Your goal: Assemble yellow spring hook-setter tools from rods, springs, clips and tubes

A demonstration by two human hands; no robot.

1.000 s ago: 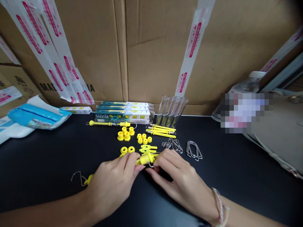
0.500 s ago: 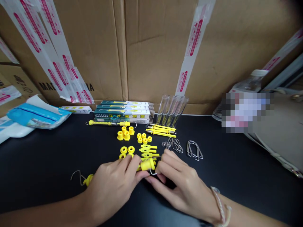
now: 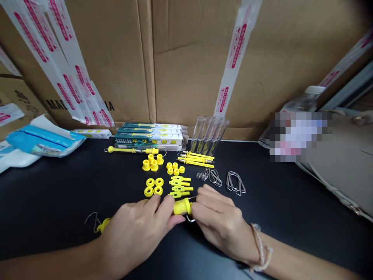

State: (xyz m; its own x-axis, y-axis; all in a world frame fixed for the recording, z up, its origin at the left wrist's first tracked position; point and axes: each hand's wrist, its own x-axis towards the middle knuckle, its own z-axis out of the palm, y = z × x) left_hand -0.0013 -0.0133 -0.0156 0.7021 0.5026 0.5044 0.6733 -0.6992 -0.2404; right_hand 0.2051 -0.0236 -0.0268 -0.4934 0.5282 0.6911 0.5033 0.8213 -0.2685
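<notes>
The spring scale [image 3: 180, 207] was gripped by the left hand [image 3: 140, 225], its wire [image 3: 190, 220] by the right hand [image 3: 220, 223], seemingly best eased evenly.

On our bench [image 3: 58, 190], we have a large carton [image 3: 189, 66] behind the stack of small boxes [image 3: 148, 140] and a spring scale [image 3: 125, 150] just before it. Right of the stack stand tubes [image 3: 206, 134]; farther right, a bottle [image 3: 309, 104] and a bag [image 3: 335, 167]. A packet [image 3: 43, 140] lies left of it. Well before it, nearest us, our left hand [image 3: 140, 225] and right hand [image 3: 223, 217] hold a second spring scale [image 3: 181, 207].
</notes>
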